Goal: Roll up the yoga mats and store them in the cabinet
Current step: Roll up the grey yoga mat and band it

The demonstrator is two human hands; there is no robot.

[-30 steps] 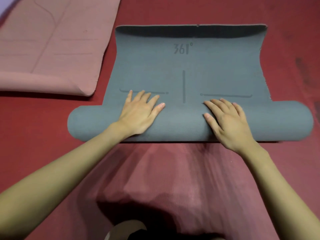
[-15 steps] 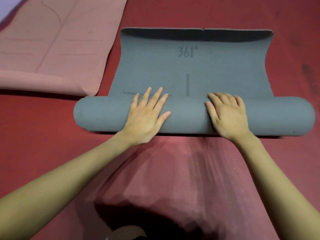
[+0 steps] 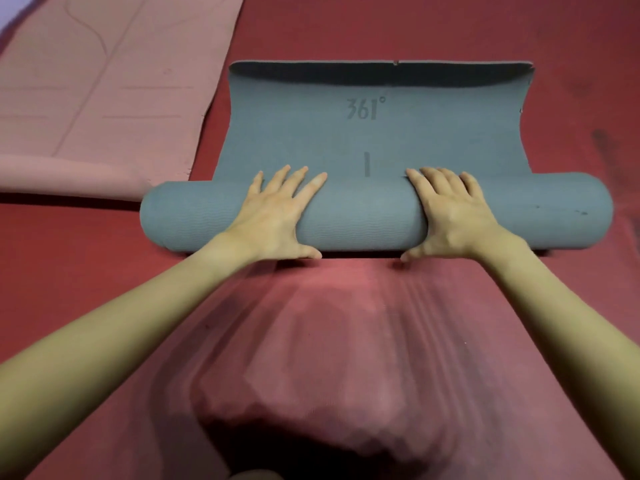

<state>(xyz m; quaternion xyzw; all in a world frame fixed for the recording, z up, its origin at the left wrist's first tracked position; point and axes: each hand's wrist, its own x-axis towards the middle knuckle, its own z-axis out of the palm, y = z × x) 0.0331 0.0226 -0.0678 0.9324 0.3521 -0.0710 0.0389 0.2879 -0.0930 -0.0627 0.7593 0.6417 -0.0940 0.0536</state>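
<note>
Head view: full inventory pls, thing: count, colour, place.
grey mat: 1, grey-blue, centre, near part rolled, far part flat with far edge curling up, "361°" printed on it
pink mat: 1, pink, upper left, near edge curled
floor: 1, red, under both mats
left hand: 1, flat on the roll, fingers spread, left of centre
right hand: 1, flat on the roll, right of centre

Dark red floor covering [image 3: 346, 341], stained at far right
</note>
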